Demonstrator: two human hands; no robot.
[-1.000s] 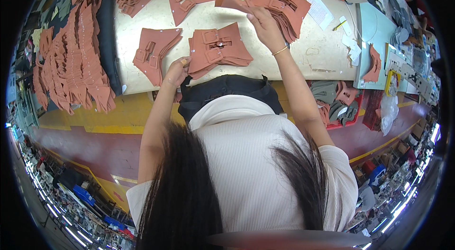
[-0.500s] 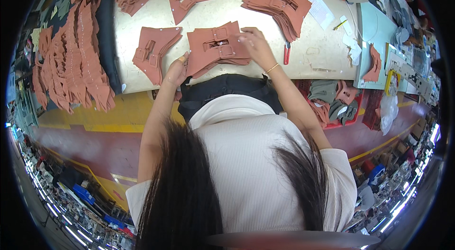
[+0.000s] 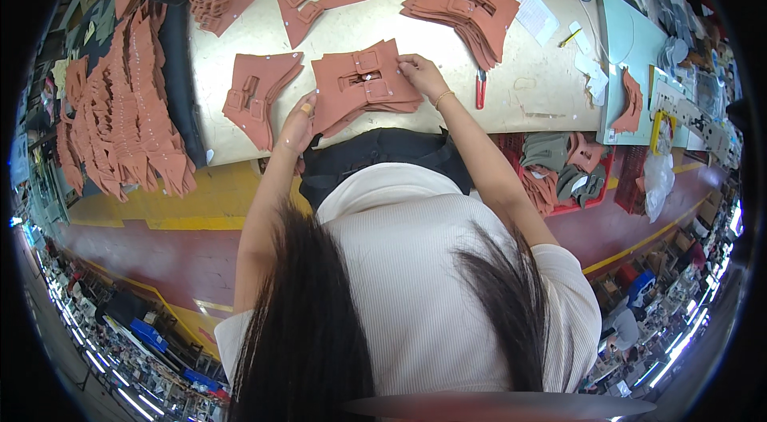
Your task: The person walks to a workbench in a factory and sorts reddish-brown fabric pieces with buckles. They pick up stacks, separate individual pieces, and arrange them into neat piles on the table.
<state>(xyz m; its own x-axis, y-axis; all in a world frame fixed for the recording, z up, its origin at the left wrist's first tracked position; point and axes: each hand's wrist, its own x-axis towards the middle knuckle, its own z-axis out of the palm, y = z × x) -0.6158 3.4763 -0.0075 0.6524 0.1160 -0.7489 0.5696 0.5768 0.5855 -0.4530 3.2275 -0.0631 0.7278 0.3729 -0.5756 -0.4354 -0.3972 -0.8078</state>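
Observation:
In front of me on the table lies a stack of terracotta cut pieces (image 3: 339,90), each with a slot and covered buckles in its middle. My left hand (image 3: 298,126) is closed on the stack's left edge, a yellowish wrap around its thumb. At the upper right edge, the fingers of my right hand (image 3: 423,74) pinch the pieces; the fingertips are partly hidden. A smaller terracotta stack (image 3: 260,94) sits just left of my left hand. Beyond it lies a single buckled piece (image 3: 319,0), apart from both stacks.
A thicker terracotta stack (image 3: 467,10) stands at the far right, with a red-handled tool (image 3: 481,90) below it. White paper (image 3: 535,16) lies beside that stack. Strips (image 3: 132,102) hang along the left side. A red crate (image 3: 595,197) of grey and terracotta pieces sits under the table's right.
My right hand has come down onto the stack's right edge and closed there; before, it hovered by the corner with fingers loose. My left hand stays at the left edge.

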